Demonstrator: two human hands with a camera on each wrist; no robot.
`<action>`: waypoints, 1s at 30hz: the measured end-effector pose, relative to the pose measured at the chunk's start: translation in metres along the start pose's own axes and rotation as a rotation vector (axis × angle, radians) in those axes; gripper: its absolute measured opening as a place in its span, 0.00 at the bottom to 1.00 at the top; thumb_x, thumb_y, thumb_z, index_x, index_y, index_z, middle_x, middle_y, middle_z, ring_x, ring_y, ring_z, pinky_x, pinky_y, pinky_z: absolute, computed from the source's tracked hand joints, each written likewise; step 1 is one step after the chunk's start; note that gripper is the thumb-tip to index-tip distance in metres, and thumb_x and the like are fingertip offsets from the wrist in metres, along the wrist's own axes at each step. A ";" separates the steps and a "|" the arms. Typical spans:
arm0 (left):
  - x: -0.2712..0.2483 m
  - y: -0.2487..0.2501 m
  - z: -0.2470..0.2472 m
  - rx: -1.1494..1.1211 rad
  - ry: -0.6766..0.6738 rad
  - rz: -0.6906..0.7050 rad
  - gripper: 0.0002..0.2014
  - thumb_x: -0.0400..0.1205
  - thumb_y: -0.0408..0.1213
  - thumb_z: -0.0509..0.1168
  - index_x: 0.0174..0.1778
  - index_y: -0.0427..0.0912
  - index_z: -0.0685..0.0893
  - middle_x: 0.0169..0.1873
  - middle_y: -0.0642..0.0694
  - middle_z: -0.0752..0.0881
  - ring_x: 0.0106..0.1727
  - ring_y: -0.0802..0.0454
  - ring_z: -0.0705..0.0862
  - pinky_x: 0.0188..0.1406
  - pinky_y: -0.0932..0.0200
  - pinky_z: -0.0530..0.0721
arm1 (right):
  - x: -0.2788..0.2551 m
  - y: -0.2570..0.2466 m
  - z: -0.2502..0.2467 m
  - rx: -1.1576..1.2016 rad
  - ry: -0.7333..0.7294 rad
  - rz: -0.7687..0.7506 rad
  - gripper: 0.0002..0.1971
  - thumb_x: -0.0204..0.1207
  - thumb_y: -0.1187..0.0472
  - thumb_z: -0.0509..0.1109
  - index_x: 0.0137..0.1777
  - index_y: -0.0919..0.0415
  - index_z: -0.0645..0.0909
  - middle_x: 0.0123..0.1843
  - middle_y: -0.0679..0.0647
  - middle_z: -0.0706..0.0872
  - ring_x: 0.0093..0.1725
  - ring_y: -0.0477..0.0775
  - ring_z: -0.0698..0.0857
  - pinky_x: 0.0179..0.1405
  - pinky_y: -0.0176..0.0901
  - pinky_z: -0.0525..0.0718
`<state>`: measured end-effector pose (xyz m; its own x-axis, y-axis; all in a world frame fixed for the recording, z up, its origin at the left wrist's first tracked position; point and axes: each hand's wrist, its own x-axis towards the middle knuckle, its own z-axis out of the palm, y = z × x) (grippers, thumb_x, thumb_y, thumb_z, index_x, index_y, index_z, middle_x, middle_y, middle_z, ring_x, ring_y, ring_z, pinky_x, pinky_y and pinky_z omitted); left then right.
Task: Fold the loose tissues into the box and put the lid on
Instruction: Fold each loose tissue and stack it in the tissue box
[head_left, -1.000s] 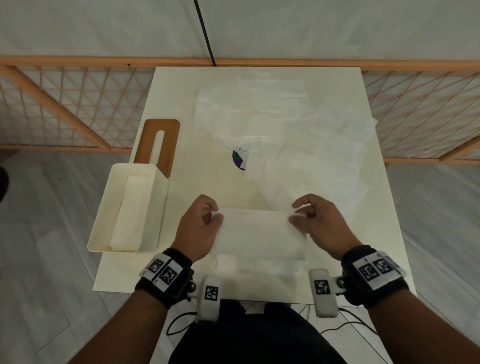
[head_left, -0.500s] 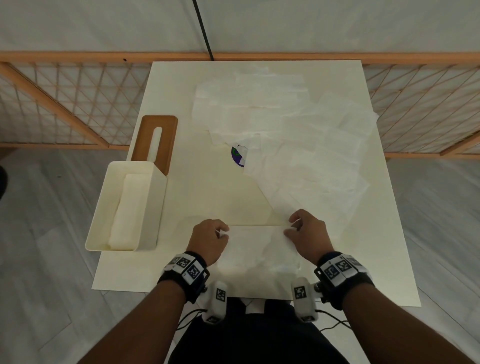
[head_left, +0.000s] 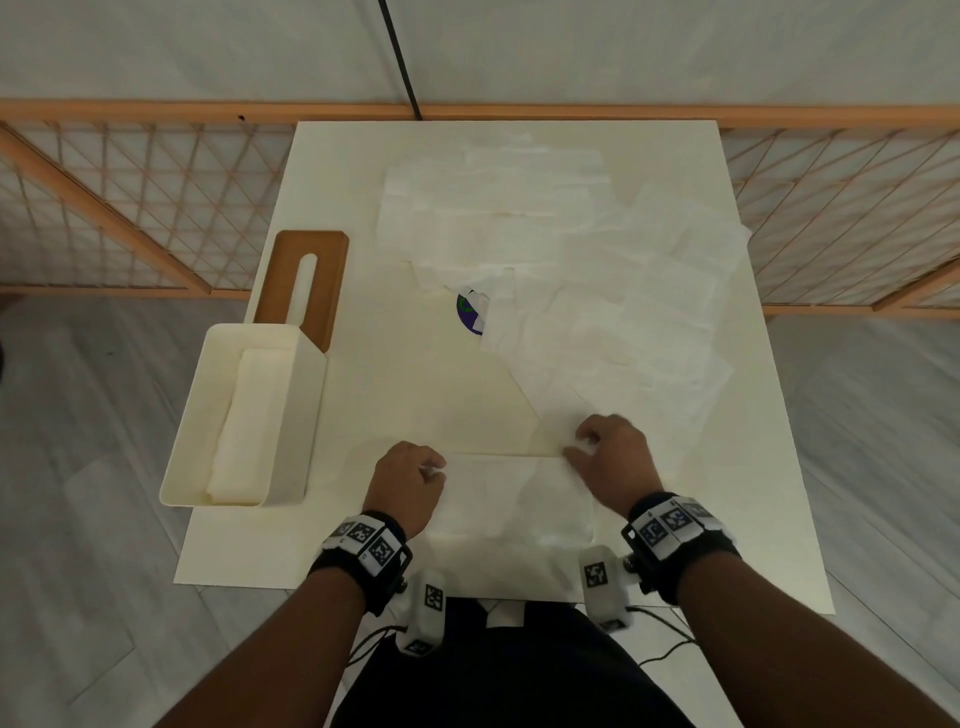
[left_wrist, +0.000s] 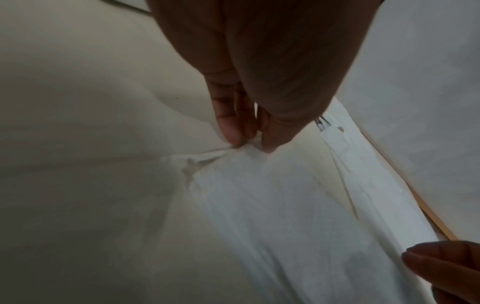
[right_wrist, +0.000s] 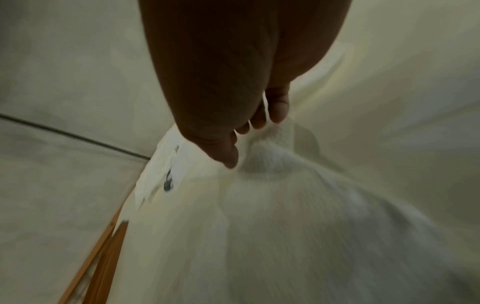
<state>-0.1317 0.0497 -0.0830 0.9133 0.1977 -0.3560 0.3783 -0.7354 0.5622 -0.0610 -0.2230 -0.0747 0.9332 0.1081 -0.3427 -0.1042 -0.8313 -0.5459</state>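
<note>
Left hand (head_left: 408, 480) pinching far-left corner of tissue (head_left: 511, 499) at desk (head_left: 415, 395) near edge, right hand (head_left: 613, 457) pinching far-right corner, box (head_left: 291, 415) at left edge w/ folded tissues inside, lid (head_left: 304, 280) flat behind it, loose tissues (head_left: 597, 291) spread far-right

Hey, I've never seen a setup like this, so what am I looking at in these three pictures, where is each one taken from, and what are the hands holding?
There is no machine here: a person works with two bare hands, wearing black wristbands with printed markers. The wide picture comes from a camera on the person's head, looking down. The other two come from cameras on each wrist, looking along the fingers.

On the cream-white table lie many loose white tissues, spread over the far half. At the left edge stands an open cream-coloured tissue box with folded tissues inside. Behind it lies its brown wooden lid with a slot, not yet on the box.

The left hand and right hand each pinch a far corner of one white tissue sheet lying near the table's front edge.
</note>
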 end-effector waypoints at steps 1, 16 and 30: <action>0.000 0.000 -0.003 0.002 0.011 -0.006 0.06 0.78 0.30 0.72 0.45 0.46 0.88 0.48 0.48 0.84 0.41 0.57 0.82 0.42 0.79 0.70 | 0.008 0.002 -0.008 -0.005 0.048 -0.002 0.09 0.76 0.58 0.76 0.54 0.60 0.86 0.52 0.57 0.83 0.49 0.56 0.81 0.50 0.40 0.74; -0.027 0.003 -0.032 -0.029 0.122 -0.113 0.04 0.78 0.34 0.72 0.43 0.48 0.86 0.44 0.54 0.85 0.40 0.60 0.82 0.44 0.66 0.76 | 0.134 0.029 -0.070 -0.337 0.050 0.068 0.13 0.80 0.58 0.66 0.59 0.58 0.87 0.61 0.62 0.87 0.60 0.68 0.85 0.58 0.52 0.84; -0.004 0.052 -0.042 -0.220 0.092 0.037 0.26 0.74 0.33 0.76 0.68 0.50 0.80 0.62 0.55 0.83 0.57 0.59 0.82 0.61 0.54 0.84 | 0.086 -0.049 -0.131 -0.207 -0.202 -0.188 0.08 0.78 0.57 0.68 0.38 0.56 0.82 0.49 0.53 0.89 0.51 0.57 0.85 0.49 0.48 0.82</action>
<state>-0.1096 0.0379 -0.0215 0.9332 0.2393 -0.2683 0.3591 -0.5861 0.7263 0.0696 -0.2448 0.0227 0.8406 0.3579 -0.4065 0.1539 -0.8774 -0.4543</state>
